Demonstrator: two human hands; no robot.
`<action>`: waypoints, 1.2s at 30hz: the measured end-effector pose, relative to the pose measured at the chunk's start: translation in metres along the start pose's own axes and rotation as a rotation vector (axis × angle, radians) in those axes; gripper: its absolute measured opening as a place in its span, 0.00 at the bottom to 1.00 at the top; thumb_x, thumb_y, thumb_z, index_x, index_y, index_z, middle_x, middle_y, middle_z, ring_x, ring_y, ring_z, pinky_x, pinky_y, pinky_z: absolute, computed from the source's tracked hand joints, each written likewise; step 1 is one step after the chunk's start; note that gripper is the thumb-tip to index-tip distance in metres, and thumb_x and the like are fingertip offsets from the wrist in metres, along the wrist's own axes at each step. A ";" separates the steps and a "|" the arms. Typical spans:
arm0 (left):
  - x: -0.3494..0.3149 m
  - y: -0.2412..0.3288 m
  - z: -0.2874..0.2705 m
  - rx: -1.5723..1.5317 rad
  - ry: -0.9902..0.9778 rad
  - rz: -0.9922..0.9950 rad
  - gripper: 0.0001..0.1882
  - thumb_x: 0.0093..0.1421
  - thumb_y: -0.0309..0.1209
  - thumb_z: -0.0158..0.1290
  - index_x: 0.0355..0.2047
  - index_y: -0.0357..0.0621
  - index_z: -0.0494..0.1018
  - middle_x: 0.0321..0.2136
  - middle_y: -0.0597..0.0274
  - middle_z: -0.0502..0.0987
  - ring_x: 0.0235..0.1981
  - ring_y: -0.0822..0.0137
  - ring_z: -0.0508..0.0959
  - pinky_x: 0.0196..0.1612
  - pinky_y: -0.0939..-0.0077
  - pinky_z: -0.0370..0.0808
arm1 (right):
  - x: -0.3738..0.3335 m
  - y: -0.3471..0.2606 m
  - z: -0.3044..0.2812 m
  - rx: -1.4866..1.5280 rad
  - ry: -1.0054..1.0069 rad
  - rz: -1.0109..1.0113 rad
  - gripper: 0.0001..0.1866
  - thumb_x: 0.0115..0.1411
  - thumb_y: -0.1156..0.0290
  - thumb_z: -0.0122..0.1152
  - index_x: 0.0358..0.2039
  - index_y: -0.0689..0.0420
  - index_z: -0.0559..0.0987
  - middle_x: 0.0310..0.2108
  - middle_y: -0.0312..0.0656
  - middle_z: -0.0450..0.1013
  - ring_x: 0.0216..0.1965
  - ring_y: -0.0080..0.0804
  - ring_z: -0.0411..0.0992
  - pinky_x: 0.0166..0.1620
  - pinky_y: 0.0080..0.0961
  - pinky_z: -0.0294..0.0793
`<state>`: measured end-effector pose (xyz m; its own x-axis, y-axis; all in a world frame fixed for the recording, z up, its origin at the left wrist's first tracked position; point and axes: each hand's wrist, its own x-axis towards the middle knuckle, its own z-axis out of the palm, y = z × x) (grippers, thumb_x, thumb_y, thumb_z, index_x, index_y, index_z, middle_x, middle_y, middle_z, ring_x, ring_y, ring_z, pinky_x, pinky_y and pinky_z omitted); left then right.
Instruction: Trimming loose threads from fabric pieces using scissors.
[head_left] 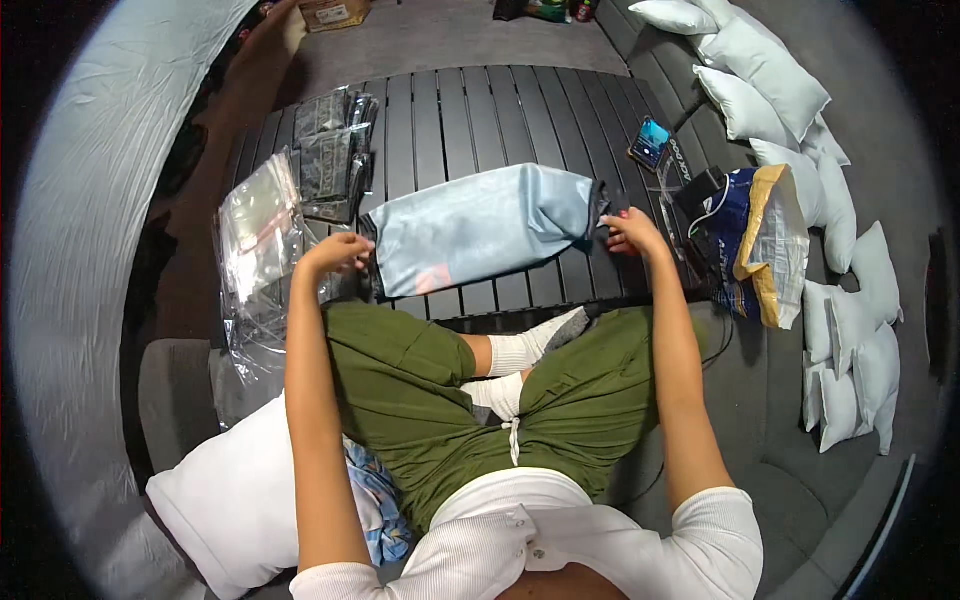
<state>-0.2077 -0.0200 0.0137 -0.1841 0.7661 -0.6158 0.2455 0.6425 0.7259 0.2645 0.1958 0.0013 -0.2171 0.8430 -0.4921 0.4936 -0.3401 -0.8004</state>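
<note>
A light blue fabric cover (460, 230) with black edging at both ends lies stretched across the slatted black table in front of me. One small pinkish patch shows near its lower left, and its right part is creased. At the left black edge, the fingers of my left hand (343, 253) pinch the cloth. My right hand (633, 233) grips the opposite edge between thumb and fingers. Whether the cover holds anything inside cannot be seen.
Clear plastic packets (262, 235) and dark packed items (330, 165) are piled at the table's left. A phone (652, 142) and a blue-and-yellow bag (745, 240) are on the right. White pillows (760, 80) line the right side; another white pillow (235, 500) lies by my left arm.
</note>
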 end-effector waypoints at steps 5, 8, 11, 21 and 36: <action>-0.004 0.007 0.011 0.317 -0.120 -0.123 0.19 0.49 0.47 0.55 0.29 0.44 0.70 0.20 0.68 0.71 0.18 0.76 0.69 0.20 0.82 0.65 | 0.011 0.012 0.018 -0.177 0.053 -0.020 0.21 0.45 0.57 0.64 0.27 0.59 0.65 0.17 0.40 0.66 0.20 0.28 0.69 0.15 0.24 0.66; 0.004 0.017 0.023 0.449 -0.152 -0.118 0.21 0.45 0.49 0.57 0.24 0.42 0.70 0.17 0.68 0.70 0.15 0.75 0.67 0.17 0.80 0.63 | 0.018 0.017 0.020 -0.352 0.409 -0.332 0.22 0.44 0.54 0.64 0.21 0.59 0.65 0.17 0.41 0.67 0.16 0.26 0.68 0.17 0.24 0.65; -0.003 0.018 0.025 0.487 -0.145 -0.155 0.21 0.43 0.48 0.59 0.19 0.41 0.69 0.15 0.67 0.69 0.14 0.74 0.66 0.17 0.79 0.62 | 0.009 -0.003 0.034 -0.251 0.398 -0.348 0.24 0.43 0.53 0.65 0.18 0.60 0.65 0.16 0.42 0.67 0.15 0.28 0.67 0.19 0.25 0.66; -0.035 0.012 -0.001 0.133 -0.229 0.114 0.18 0.45 0.40 0.59 0.28 0.38 0.73 0.26 0.62 0.75 0.26 0.72 0.74 0.31 0.80 0.70 | -0.040 -0.054 0.009 0.166 -0.166 -0.406 0.15 0.46 0.71 0.62 0.17 0.49 0.61 0.17 0.25 0.57 0.19 0.16 0.56 0.23 0.16 0.57; 0.006 -0.005 0.006 0.191 0.274 -0.011 0.21 0.50 0.43 0.53 0.32 0.36 0.71 0.25 0.60 0.74 0.22 0.70 0.72 0.27 0.77 0.69 | 0.002 -0.016 0.004 -0.303 -0.074 -0.097 0.12 0.48 0.64 0.59 0.21 0.59 0.70 0.16 0.34 0.63 0.14 0.21 0.59 0.15 0.21 0.57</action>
<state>-0.2040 -0.0182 0.0046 -0.4303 0.7523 -0.4989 0.4118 0.6555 0.6331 0.2529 0.2016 0.0116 -0.3301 0.8291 -0.4512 0.6934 -0.1114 -0.7119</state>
